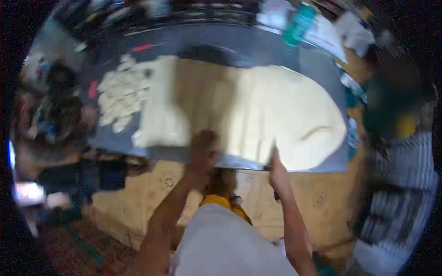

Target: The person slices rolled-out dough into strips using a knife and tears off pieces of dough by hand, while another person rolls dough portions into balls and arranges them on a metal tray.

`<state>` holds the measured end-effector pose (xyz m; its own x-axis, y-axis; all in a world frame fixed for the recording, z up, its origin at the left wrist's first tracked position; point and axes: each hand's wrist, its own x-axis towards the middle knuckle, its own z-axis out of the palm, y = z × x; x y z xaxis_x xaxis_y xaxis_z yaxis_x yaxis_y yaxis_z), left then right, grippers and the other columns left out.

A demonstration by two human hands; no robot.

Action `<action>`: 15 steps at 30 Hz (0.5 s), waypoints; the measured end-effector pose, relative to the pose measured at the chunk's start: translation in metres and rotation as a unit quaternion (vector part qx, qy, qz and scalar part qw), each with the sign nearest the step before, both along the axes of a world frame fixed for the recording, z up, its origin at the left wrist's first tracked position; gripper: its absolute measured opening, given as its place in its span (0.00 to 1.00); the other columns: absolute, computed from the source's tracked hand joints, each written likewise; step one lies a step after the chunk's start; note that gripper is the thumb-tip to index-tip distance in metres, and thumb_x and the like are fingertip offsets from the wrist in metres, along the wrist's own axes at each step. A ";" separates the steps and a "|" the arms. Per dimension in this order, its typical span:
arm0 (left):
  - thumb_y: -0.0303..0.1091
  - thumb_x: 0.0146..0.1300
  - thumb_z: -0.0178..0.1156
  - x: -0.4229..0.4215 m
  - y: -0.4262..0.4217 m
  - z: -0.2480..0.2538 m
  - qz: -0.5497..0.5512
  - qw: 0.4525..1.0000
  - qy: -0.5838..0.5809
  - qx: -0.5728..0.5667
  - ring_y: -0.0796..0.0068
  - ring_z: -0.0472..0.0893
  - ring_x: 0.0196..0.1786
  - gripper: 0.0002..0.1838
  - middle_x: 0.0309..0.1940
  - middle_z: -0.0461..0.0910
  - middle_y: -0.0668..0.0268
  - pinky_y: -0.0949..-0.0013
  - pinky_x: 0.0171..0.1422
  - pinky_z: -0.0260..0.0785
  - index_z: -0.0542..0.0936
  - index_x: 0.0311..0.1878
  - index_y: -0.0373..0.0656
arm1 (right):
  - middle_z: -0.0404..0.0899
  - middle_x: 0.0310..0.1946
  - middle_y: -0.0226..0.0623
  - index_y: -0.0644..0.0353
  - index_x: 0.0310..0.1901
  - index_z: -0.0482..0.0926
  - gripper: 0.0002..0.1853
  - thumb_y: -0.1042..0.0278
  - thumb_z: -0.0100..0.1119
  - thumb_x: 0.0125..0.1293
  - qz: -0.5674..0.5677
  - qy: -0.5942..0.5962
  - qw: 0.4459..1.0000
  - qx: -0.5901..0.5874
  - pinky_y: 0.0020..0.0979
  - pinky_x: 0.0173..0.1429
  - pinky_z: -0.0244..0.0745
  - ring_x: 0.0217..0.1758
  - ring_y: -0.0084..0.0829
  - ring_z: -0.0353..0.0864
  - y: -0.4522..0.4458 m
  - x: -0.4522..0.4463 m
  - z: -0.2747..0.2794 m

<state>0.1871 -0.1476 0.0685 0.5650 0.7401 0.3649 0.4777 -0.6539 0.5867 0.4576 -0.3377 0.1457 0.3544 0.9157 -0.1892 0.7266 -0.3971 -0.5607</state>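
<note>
Seen from above, a person in a white top leans over a dark gray board (262,48) bearing a broad, pale sheet of what looks like dough (294,101). At the board's left end lies a loose cluster of small pale pieces (122,92), apparently already divided. They cover far less area than the sheet, so most seems left to do. Faint lines run across the sheet's middle; its rounded right end is in one piece, marked by a short crease or slit. The left hand (202,149) is blurred at the near edge, in front of a shadow; its grip cannot be told. The right hand (279,175), at the near edge farther right, may hold something dark and thin, but blur hides whether its fingers are closed.
</note>
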 end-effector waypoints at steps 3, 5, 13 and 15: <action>0.42 0.51 0.65 0.019 -0.016 0.074 0.095 0.984 0.120 -0.088 0.45 0.76 0.57 0.37 0.59 0.78 0.50 0.43 0.63 0.67 0.75 0.67 0.37 | 0.81 0.29 0.53 0.41 0.86 0.44 0.41 0.79 0.41 0.75 -0.043 0.072 0.995 -0.057 0.50 0.32 0.71 0.25 0.47 0.76 -0.061 -0.053 0.051; 0.39 0.64 0.61 0.030 -0.039 0.031 0.089 0.993 -0.050 0.064 0.54 0.79 0.52 0.27 0.57 0.80 0.56 0.52 0.62 0.70 0.76 0.65 0.38 | 0.78 0.26 0.52 0.44 0.86 0.45 0.44 0.80 0.47 0.71 -0.035 0.024 0.990 -0.131 0.51 0.31 0.68 0.25 0.48 0.75 -0.114 -0.062 0.038; 0.40 0.62 0.66 0.033 -0.062 0.321 -0.214 0.853 -0.375 -0.294 0.65 0.79 0.44 0.10 0.46 0.83 0.64 0.63 0.51 0.71 0.83 0.38 0.44 | 0.76 0.66 0.56 0.47 0.85 0.51 0.37 0.74 0.46 0.77 -0.135 0.093 0.985 0.054 0.45 0.54 0.78 0.54 0.51 0.82 -0.185 -0.053 0.045; 0.44 0.61 0.68 0.019 -0.062 0.397 -0.291 0.838 -0.404 -0.222 0.62 0.78 0.40 0.14 0.44 0.83 0.64 0.62 0.48 0.69 0.83 0.37 0.43 | 0.71 0.72 0.55 0.49 0.85 0.51 0.36 0.73 0.46 0.78 -0.112 0.048 0.989 0.082 0.44 0.60 0.77 0.60 0.51 0.80 -0.154 -0.043 0.062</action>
